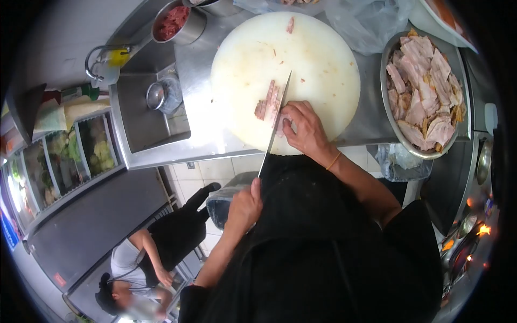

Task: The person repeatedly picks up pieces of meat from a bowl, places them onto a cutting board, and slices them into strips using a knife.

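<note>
My left hand (245, 208) is closed around the handle of a long knife (273, 132), whose blade points up and away over a round white cutting board (237, 59). Sliced strips of meat (273, 99) lie on the board along the left side of the blade. My right hand (307, 128) has its fingers curled close to the blade's right side, pressed on a piece of meat that they partly hide. A small loose piece of meat (290, 25) sits near the board's far edge.
At the right stands a metal bowl (385, 89) heaped with sliced meat. A pot (195, 27) of red meat is at the upper left, beside a sink (137, 116) and tap. A plastic bag (369, 27) lies behind the board. Another person (172, 231) is at the lower left.
</note>
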`<state>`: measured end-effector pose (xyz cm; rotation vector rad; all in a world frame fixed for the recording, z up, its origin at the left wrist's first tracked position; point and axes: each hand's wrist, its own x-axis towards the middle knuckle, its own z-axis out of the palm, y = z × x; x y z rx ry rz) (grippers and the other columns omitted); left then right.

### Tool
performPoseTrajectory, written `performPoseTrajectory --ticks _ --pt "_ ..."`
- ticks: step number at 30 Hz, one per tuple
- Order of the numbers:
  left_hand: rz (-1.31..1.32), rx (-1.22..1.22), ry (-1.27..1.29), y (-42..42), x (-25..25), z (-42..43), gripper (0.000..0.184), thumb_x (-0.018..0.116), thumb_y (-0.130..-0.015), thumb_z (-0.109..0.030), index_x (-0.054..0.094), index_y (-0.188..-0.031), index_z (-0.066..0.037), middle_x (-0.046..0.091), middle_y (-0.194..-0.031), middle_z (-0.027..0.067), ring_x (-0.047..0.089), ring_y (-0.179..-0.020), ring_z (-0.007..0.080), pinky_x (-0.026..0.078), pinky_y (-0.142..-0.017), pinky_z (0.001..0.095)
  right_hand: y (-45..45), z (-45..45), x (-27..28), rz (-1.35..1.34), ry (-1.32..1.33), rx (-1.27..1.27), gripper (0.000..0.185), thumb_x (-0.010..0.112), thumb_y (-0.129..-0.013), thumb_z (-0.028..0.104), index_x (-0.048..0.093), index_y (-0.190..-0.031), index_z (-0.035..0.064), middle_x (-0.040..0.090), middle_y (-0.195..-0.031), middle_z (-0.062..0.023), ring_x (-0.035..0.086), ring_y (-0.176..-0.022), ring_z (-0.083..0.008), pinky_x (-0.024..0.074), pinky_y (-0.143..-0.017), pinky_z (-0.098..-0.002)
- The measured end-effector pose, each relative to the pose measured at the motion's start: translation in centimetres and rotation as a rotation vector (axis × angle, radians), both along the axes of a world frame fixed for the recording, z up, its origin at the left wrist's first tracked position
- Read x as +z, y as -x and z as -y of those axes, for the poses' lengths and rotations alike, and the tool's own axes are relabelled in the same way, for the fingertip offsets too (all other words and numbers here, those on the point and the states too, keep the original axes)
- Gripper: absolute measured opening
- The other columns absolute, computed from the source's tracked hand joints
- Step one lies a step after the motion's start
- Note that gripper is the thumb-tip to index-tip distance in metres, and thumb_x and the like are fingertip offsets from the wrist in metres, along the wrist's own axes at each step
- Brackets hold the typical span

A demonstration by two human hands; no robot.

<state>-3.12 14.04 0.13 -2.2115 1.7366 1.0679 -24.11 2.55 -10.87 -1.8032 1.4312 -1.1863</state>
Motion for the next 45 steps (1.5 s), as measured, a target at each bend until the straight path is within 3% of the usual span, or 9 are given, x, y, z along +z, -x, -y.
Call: performPoseTrajectory --ticks 6,11,15,18,22,33,39,45 --pt "-0.028 0.104 -0.084 0.3 2.6 1.3 0.066 0.031 -0.110 -0.048 0.067 -0.093 0.005 0.064 -0.088 0.0390 0.059 -0.095 0.0583 0.044 -0.086 0.0625 0.8 -0.6 0.9 0.017 0.007 -0.012 0.023 0.066 -0.081 -0.001 0.063 -0.103 -0.0010 0.062 -0.111 -0.0175 0.059 -0.105 -0.0371 0.0506 -0.093 -0.0444" --pt "0.046 0.028 -0.041 -1.7 4.2 -3.6 0.053 0.041 -0.110 -0.040 0.065 -0.087 0.002 0.065 -0.078 0.0348 0.062 -0.079 0.0584 0.048 -0.074 0.0655 0.6 -0.6 0.7 0.024 -0.019 -0.037 0.023 0.070 -0.080 -0.003 0.065 -0.102 -0.0002 0.064 -0.108 -0.0159 0.061 -0.103 -0.0360 0.0511 -0.091 -0.0426" --pt "0.025 0.006 -0.034 -2.1 2.6 -4.6 0.055 0.041 -0.109 -0.040 0.066 -0.087 0.003 0.065 -0.078 0.0351 0.062 -0.078 0.0585 0.048 -0.073 0.0659 0.7 -0.8 0.3 0.030 -0.021 -0.016 0.021 0.069 -0.080 -0.001 0.064 -0.101 -0.0004 0.064 -0.108 -0.0164 0.060 -0.103 -0.0365 0.0512 -0.092 -0.0431" --pt "0.012 -0.024 0.000 -0.5 0.1 -0.7 0.057 0.040 -0.109 -0.041 0.067 -0.089 0.004 0.064 -0.078 0.0358 0.062 -0.080 0.0589 0.047 -0.074 0.0652 0.6 -0.6 0.2 0.032 -0.001 -0.017 0.020 0.069 -0.081 0.000 0.064 -0.101 -0.0005 0.063 -0.108 -0.0167 0.060 -0.103 -0.0367 0.0512 -0.092 -0.0437" --pt "-0.039 0.022 -0.008 1.2 1.6 3.2 0.063 0.035 -0.110 -0.045 0.068 -0.092 0.005 0.064 -0.083 0.0376 0.061 -0.087 0.0590 0.045 -0.079 0.0637 1.3 -0.9 0.9 0.034 -0.017 -0.023 0.020 0.070 -0.083 -0.001 0.064 -0.101 -0.0007 0.064 -0.108 -0.0162 0.060 -0.103 -0.0363 0.0510 -0.092 -0.0434" --pt "0.111 0.014 -0.143 -3.4 5.2 -5.3 0.055 0.040 -0.110 -0.042 0.063 -0.086 0.001 0.066 -0.079 0.0337 0.063 -0.081 0.0570 0.048 -0.073 0.0641 1.3 -1.2 0.6 0.026 -0.011 -0.025 0.017 0.068 -0.083 -0.001 0.065 -0.100 -0.0004 0.065 -0.108 -0.0154 0.061 -0.102 -0.0349 0.0513 -0.091 -0.0422" --pt "-0.008 -0.020 -0.070 -0.5 0.6 0.2 0.067 0.036 -0.110 -0.048 0.065 -0.082 0.006 0.065 -0.084 0.0370 0.062 -0.087 0.0578 0.048 -0.079 0.0637 1.2 -1.0 0.6 -0.001 -0.021 0.005 0.020 0.069 -0.081 -0.003 0.064 -0.101 -0.0002 0.064 -0.108 -0.0155 0.060 -0.104 -0.0357 0.0513 -0.090 -0.0428" --pt "-0.073 0.083 -0.042 0.4 3.0 4.0 0.074 0.033 -0.109 -0.053 0.066 -0.084 0.009 0.064 -0.086 0.0388 0.060 -0.090 0.0596 0.046 -0.082 0.0613 0.8 -0.6 0.0 -0.062 0.007 -0.073 0.029 0.068 -0.081 -0.005 0.062 -0.109 0.0000 0.063 -0.111 -0.0166 0.059 -0.106 -0.0371 0.0506 -0.093 -0.0440"
